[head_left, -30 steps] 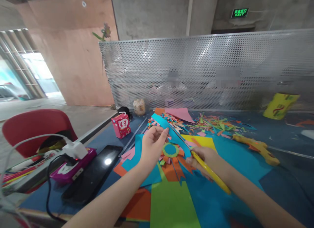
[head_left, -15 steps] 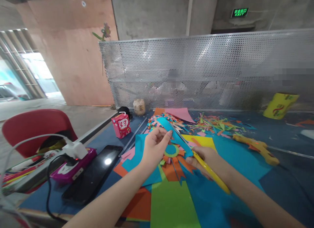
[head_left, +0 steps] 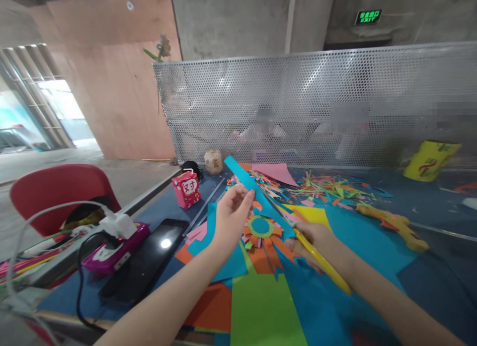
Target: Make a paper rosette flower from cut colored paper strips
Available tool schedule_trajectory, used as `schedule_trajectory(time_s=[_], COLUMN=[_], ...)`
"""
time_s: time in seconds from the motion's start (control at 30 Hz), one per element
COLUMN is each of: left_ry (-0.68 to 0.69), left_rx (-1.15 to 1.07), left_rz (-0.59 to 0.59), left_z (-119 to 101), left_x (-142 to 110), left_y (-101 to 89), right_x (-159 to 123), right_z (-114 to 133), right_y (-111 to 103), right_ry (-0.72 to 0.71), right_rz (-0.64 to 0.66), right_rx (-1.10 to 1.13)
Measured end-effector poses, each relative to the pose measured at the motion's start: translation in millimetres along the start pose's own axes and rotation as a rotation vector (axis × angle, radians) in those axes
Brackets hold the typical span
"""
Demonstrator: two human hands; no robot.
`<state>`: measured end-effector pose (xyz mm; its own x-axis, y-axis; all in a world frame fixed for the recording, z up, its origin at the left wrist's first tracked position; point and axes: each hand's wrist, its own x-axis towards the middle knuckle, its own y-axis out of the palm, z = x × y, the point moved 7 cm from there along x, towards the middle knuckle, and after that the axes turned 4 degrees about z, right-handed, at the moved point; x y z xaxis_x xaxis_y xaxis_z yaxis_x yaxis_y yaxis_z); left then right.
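My left hand [head_left: 234, 212] is closed, pinching a blue paper strip [head_left: 238, 171] between thumb and fingers. The strip slants up to the left, past my fingertips. In my right hand [head_left: 316, 244] is a pair of yellow-handled scissors [head_left: 322, 261], with thin metal blades lying along the strip's right edge. Whether the blades are apart is hard to make out. Below the strip lies a layered paper rosette [head_left: 261, 227] with a green ring, orange petals and orange ribbon tails. Its top is partly hidden by the strip and my left hand.
Blue, green [head_left: 264, 306] and orange sheets spread beneath my hands. A yellow glue gun [head_left: 395, 224] lies at right, paper scraps [head_left: 331, 187] behind. To the left are a phone [head_left: 145, 261], a purple power strip [head_left: 112, 251] and a pink drink carton [head_left: 186, 188]. A perforated metal screen [head_left: 231, 88] stands behind.
The blue strip has shifted up and left, so more of it extends past my left fingers. My left hand has moved slightly up; the right hand keeps hold of the scissors.
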<state>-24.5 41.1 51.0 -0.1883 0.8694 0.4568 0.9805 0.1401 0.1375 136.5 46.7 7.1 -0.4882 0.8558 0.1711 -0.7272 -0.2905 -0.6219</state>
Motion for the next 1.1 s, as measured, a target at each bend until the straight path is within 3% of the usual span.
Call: schedule_trajectory(time_s=[0.3,1.1], left_ry=[-0.002,-0.018], left_rx=[0.040,0.054], left_rz=[-0.034,-0.023], left_z=[-6.8,-6.2], left_x=[-4.3,-5.7], left_y=[0.8,2.0], right_x=[-4.0,-5.5], right_z=[5.9,3.9], right_y=[4.8,3.9], right_ry=[0.080,0.070], right_rz=[0.099,0.053], right_rx=[-0.021,0.078])
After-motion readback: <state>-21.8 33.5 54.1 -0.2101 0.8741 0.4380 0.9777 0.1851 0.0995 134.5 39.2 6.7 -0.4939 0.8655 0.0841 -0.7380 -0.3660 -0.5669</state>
